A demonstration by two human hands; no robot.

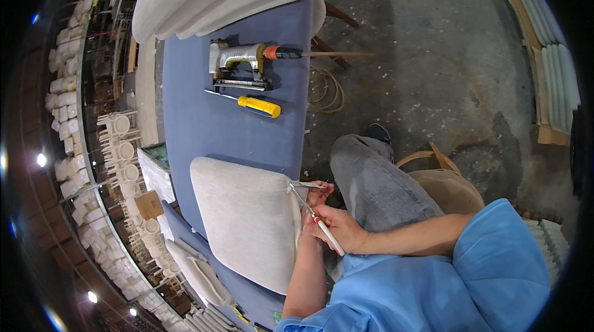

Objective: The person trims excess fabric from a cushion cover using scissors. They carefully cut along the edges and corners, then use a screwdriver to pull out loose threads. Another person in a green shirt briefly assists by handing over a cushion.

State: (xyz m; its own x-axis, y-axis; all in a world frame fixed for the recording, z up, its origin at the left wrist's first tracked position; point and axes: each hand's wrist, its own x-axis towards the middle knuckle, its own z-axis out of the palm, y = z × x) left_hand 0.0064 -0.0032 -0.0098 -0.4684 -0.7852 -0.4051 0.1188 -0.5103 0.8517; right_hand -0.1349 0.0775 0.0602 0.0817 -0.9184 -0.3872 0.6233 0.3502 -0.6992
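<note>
1. White-handled tool [330,238] gripped in closed right hand [343,227]; long axis runs up-left, tip at top-right corner of pale cushion [247,220], contact unclear.
2. Left hand [318,195], nearer that corner, fingers curled, pinching loose fabric flap [305,184].
3. Cushion on blue bench [238,138], left of both hands.
4. Beyond: yellow-handled screwdriver [259,107], then staple gun [240,58].

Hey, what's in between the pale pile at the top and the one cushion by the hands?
In the head view, a staple gun and a yellow-handled screwdriver lie there on the blue tabletop.
</note>
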